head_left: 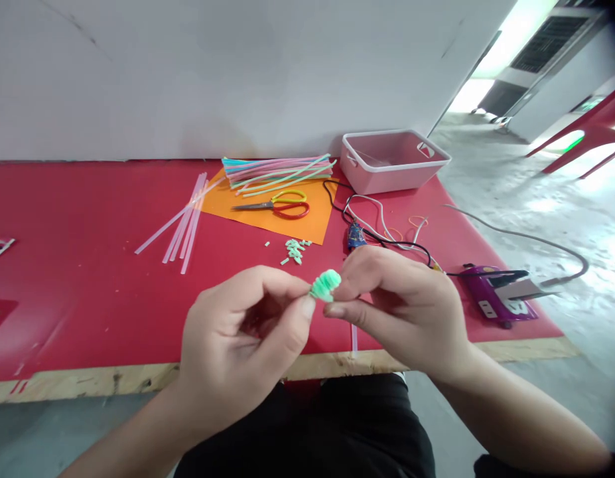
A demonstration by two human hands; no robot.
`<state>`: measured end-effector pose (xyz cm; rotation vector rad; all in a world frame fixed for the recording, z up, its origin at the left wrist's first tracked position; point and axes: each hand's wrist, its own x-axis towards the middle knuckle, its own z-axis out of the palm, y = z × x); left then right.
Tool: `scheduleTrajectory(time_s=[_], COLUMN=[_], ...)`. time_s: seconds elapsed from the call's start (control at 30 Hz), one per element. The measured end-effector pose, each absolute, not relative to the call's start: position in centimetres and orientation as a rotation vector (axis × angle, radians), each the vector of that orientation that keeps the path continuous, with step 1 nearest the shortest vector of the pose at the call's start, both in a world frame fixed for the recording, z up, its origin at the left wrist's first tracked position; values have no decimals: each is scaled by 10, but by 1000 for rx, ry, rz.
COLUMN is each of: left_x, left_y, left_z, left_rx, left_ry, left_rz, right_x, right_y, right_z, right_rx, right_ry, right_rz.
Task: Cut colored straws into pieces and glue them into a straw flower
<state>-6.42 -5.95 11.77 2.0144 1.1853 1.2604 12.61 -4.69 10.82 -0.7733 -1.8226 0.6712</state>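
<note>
A small bright green coil of fuzzy pipe cleaner (326,284) is held up over the front of the table. My left hand (247,332) pinches the coil's left end between thumb and forefinger. On the other side, my right hand (401,305) has thumb and forefinger closed at the coil's right edge, seemingly gripping it. Just beyond the hands lies a little heap of pale green cut pieces (294,251). A blue tool with a cord, perhaps a glue gun (355,236), is partly hidden behind my right hand.
Scissors (257,206) and a bundle of pastel pipe cleaners (277,174) rest on an orange sheet (215,207). Translucent pink sticks (180,232) lie to its left. A pink basket (394,176) stands at back right. Cords run to a purple power strip (486,299) near the right edge.
</note>
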Motion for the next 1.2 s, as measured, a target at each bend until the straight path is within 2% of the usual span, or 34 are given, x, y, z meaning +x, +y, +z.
scheduleTrajectory(time_s=[0.13,0.27,0.43,0.63,0.73,0.93,1.1,1.2], left_x=[-74,-85,-83,-66,-60,-56,-59,-61], left_y=[-53,-45,-42,-40,-38,-43,-54,-57], left_z=[121,124,119,101,93,90,98,101], left_rx=[1899,2022,2285,2530,2649,2598,2096,1857], left_ry=[948,774,750,1102,1206,1298,1407,1264], left_rz=[1006,681,477,693,852,1333,1427,1420], right_x=[135,141,140,125,121,120,110,109], right_y=[-30,-24,-30,-47,-51,-56,-63,-60], right_z=[106,122,142,147,142,132,125,117], right_rx=[-686,-683,-792,-928,-946,-1027,-1057,-964], right_ry=[-1877,-2203,-2595,-2743,-2660,-2372,-1990,-1856], right_rz=[893,875,526,-256,-394,-149,60,342])
